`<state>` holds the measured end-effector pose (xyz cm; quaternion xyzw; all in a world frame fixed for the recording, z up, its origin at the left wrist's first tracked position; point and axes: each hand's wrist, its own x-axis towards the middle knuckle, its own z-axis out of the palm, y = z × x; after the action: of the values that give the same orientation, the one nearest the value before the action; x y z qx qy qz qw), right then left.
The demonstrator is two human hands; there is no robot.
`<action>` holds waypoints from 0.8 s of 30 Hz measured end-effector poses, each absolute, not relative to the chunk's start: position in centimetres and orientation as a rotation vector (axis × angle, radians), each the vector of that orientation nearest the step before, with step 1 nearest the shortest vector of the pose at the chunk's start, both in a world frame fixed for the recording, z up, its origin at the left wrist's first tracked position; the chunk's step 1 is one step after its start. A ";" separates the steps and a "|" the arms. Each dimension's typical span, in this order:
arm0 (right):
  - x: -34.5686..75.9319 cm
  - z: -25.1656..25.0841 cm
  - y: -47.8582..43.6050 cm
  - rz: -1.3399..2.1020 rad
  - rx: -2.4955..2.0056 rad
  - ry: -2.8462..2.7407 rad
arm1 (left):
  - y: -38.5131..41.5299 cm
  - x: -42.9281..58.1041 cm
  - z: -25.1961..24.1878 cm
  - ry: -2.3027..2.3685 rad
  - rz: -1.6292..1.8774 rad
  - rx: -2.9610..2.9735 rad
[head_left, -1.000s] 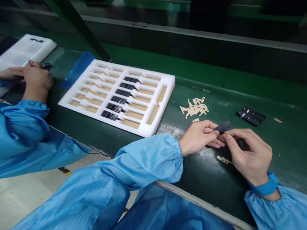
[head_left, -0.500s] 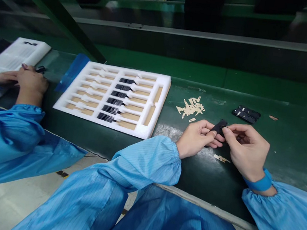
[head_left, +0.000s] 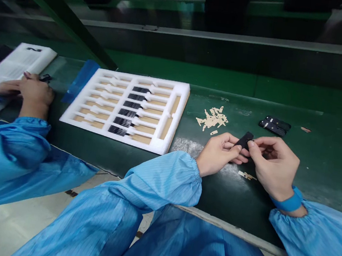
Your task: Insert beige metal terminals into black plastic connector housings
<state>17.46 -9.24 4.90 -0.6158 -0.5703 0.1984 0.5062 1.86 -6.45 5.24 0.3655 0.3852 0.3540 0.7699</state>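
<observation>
**Q:** What does the station show?
**A:** A green surface (head_left: 326, 175) runs across the view. A white foam tray (head_left: 177, 116) sits on it, left of centre, with six black strips (head_left: 123, 121) seated in a single column. A blue film (head_left: 80, 81) lies just beside the tray's left edge.

**Q:** Anyone else at the surface?
**A:** Yes. A co-worker in a blue sleeve (head_left: 20, 134) is at the left, with both hands (head_left: 35, 94) held together over a white board (head_left: 17, 65).

**Q:** State of the person's own hands?
**A:** Both closed. The left hand (head_left: 218, 153) and right hand (head_left: 275, 168) grip a black part (head_left: 244, 141) between them, raised just above the surface, to the right of the tray.

**Q:** Loose items?
**A:** A pile of beige strips (head_left: 213, 119) lies just beyond the hands. Two black pieces (head_left: 273, 126) lie side by side further right. One small beige piece (head_left: 247, 175) lies just beside the right hand.
</observation>
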 end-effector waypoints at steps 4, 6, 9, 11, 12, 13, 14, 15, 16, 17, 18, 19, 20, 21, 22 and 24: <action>17.4 4.8 -9.2 0.489 -1.479 -1.378 | -6.5 1.8 5.2 0.827 0.766 0.803; 17.4 4.8 -9.2 0.502 -1.471 -1.381 | -6.6 1.7 5.2 0.826 0.766 0.806; 17.3 4.8 -9.2 0.507 -1.466 -1.388 | -6.7 1.7 5.1 0.830 0.777 0.814; 17.3 4.8 -9.2 0.502 -1.468 -1.395 | -6.7 1.7 5.1 0.837 0.779 0.816; 17.3 4.8 -9.2 0.501 -1.469 -1.397 | -6.7 1.7 5.0 0.839 0.777 0.815; 17.3 4.8 -9.2 0.504 -1.471 -1.403 | -6.6 1.7 5.0 0.842 0.775 0.814; 17.3 4.8 -9.2 0.503 -1.476 -1.409 | -6.6 1.8 5.1 0.845 0.773 0.813; 17.4 4.9 -9.2 0.499 -1.484 -1.408 | -6.6 1.8 5.1 0.851 0.776 0.811; 17.5 5.0 -9.1 0.494 -1.494 -1.394 | -6.6 1.8 5.2 0.859 0.779 0.808; 17.6 5.0 -9.0 0.485 -1.503 -1.366 | -6.5 1.8 5.2 0.870 0.783 0.804; 17.8 5.1 -8.9 0.472 -1.508 -1.328 | -6.5 1.9 5.3 0.882 0.786 0.799; 18.0 5.2 -8.8 0.457 -1.510 -1.286 | -6.5 1.9 5.4 0.893 0.785 0.794; 18.1 5.3 -8.7 0.451 -1.507 -1.250 | -6.5 1.9 5.4 0.904 0.784 0.788; 18.2 5.3 -8.6 0.464 -1.499 -1.230 | -6.5 1.9 5.5 0.912 0.781 0.782; 18.3 5.3 -8.5 0.502 -1.491 -1.227 | -6.5 1.9 5.5 0.915 0.777 0.779; 18.2 5.2 -8.5 0.656 -1.468 -1.249 | -6.5 1.9 5.4 0.906 0.775 0.784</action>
<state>18.23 -8.48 5.21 -0.6137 -0.5221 0.2742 0.5249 1.88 -6.49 5.38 0.3596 0.4154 0.3555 0.7562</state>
